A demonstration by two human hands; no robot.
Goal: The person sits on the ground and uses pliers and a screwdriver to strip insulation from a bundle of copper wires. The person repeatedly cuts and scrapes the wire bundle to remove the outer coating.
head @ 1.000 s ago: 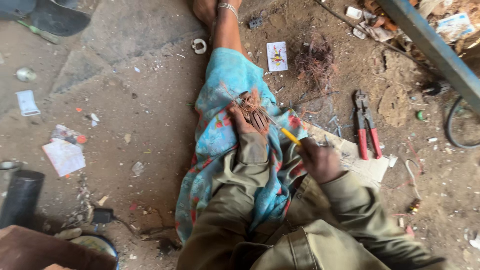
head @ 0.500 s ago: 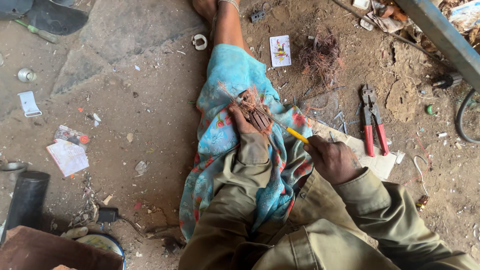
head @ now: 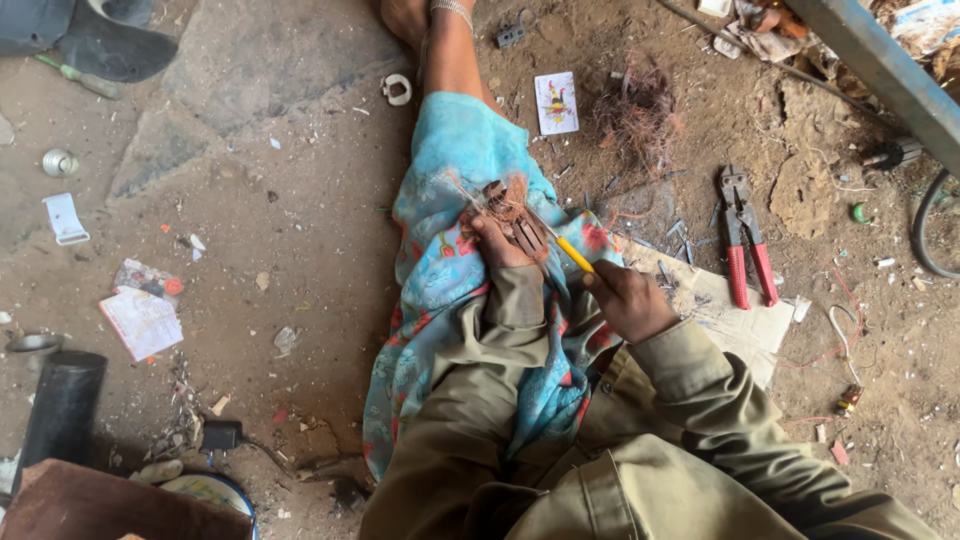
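A left hand (head: 497,240) closes around a copper-wound coil (head: 512,212) on the knee; at its four o'clock, the right hand (head: 625,300) grips a yellow-handled tool (head: 574,254). A slip could likely jab the holding fingers.

The floor (head: 280,240) is bare packed earth with flat stone patches, strewn with paper scraps (head: 142,318) and small debris. A grey metal beam (head: 880,70) crosses the upper right corner, and a dark cylinder (head: 62,405) stands at lower left. Daylight falls soft and even.
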